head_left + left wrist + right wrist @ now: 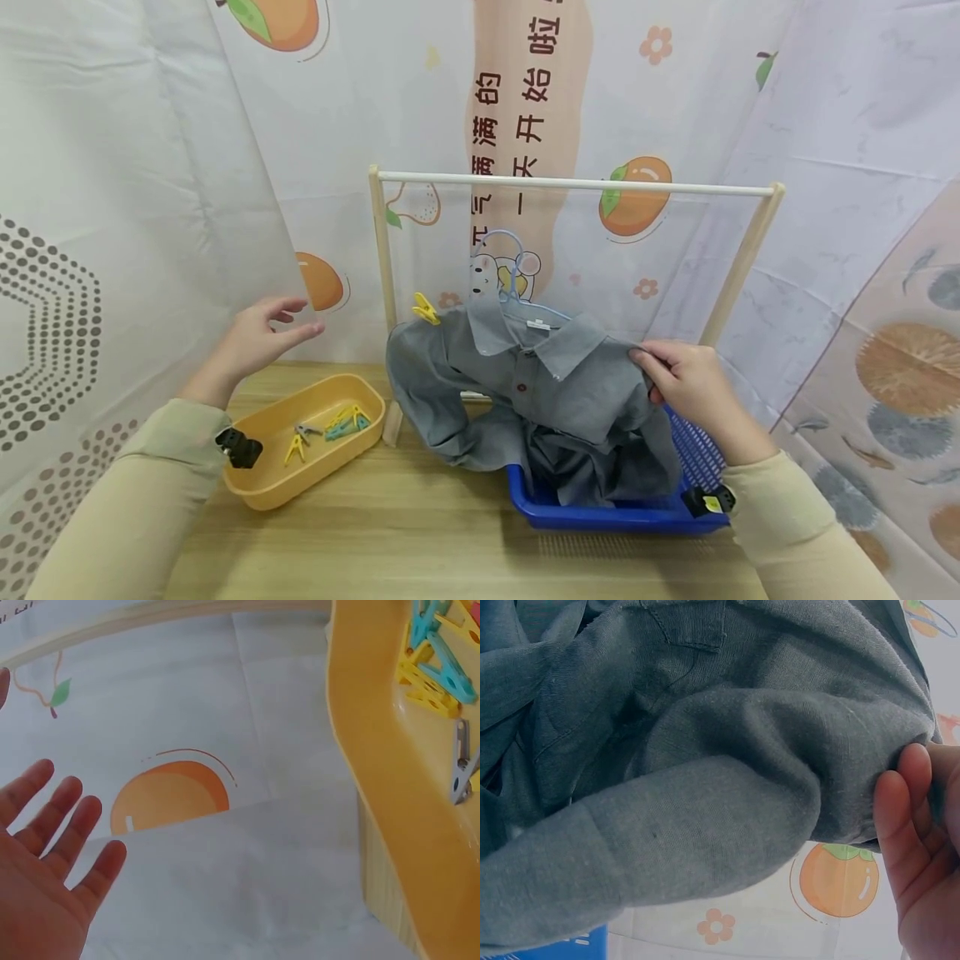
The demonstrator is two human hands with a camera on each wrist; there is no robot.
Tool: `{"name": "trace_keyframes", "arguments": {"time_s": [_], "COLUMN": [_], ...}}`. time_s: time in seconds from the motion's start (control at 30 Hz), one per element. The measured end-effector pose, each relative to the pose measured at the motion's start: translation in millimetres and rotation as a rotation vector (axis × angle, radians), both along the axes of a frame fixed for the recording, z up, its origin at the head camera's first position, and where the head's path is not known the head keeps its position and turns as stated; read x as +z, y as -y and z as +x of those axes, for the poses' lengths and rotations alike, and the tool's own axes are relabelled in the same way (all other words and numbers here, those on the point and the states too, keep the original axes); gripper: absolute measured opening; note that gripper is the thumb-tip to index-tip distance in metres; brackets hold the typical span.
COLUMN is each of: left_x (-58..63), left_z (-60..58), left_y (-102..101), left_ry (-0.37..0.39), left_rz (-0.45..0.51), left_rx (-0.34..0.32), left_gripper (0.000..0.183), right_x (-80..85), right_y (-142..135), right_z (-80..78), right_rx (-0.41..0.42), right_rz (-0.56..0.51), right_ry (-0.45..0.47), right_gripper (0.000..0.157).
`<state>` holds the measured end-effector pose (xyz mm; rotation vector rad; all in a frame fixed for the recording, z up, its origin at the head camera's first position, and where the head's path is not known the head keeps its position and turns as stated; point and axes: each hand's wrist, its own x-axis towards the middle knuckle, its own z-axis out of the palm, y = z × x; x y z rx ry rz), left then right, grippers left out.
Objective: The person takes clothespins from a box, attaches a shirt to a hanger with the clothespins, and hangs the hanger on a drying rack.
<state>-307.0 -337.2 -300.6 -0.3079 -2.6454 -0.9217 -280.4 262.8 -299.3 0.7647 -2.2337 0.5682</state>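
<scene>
A grey collared shirt [487, 367] hangs on a light blue hanger [513, 275], its lower part bunched in a blue basket [615, 518]. On the shoulder at the left sits a yellow clothespin [426, 309]. My right hand [690, 383] pinches the opposite shoulder between thumb and fingers; the right wrist view shows the fingertips on the grey cloth, with a sleeve hanging below. My left hand [258, 337] is raised with fingers spread, holding nothing, above a yellow tray [247, 483]. In the left wrist view its fingers [90, 817] are extended beside the tray.
Several yellow, teal and grey clothespins [347, 422] lie in the tray. Behind the shirt stands a drying rack with a white bar [577, 182] and wooden posts. Printed curtains [120, 167] enclose the wooden table [360, 533] at the back and sides.
</scene>
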Motion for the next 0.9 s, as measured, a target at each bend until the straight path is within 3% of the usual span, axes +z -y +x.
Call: {"name": "trace_keyframes", "arguments": {"time_s": [0.23,0.57,0.9], "left_x": [-7.8,-20.9,-36.3], "left_z": [-7.3,-17.8,-21.4], "left_y": [3.8,3.1,0.5], "left_ry": [0.062,0.115,0.245], "left_rz": [-0.052,-0.098,-0.175], "left_rx": [0.044,0.049,0.074], "left_gripper": [0.085,0.093,0.102], "right_x": [0.8,3.1,1.5], "right_y": [0.2,1.3,-0.6], "right_z": [0.2,2.8,0.7], "right_rx": [0.000,-0.011,-0.001], "right_rz": [-0.004,0.003,0.001], "right_ry": [0.000,-0.001,0.004], "right_gripper": [0.028,0.025,0.022]}}
